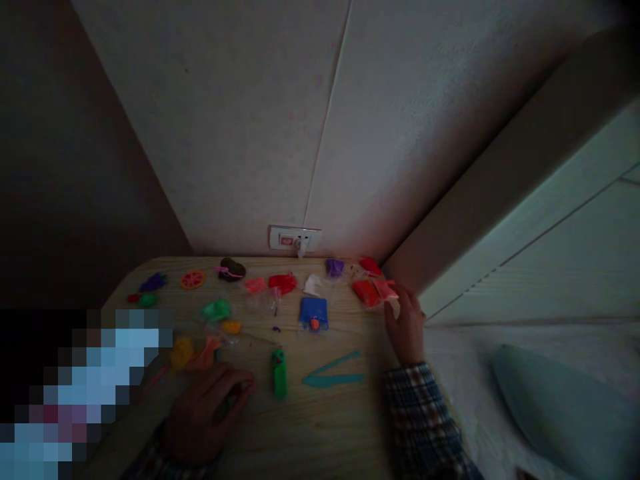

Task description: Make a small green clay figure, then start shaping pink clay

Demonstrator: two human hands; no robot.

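Observation:
My left hand (207,410) rests on the wooden table (330,427) near its front, fingers curled down, close to an orange clay piece (205,353) and left of a green clay figure (279,373). My right hand (406,323) reaches to the table's right edge, fingers closed on a pink and red clay packet (375,291). A blue clay slab (313,312) and teal clay strips (333,373) lie between the hands.
Several more clay pieces, red (283,283), green (217,310), purple (335,267), brown (231,269) and yellow (181,352), line the table's back and left. A wall socket (295,238) sits behind. A bed with a pillow (560,400) lies right. A blurred patch covers the lower left.

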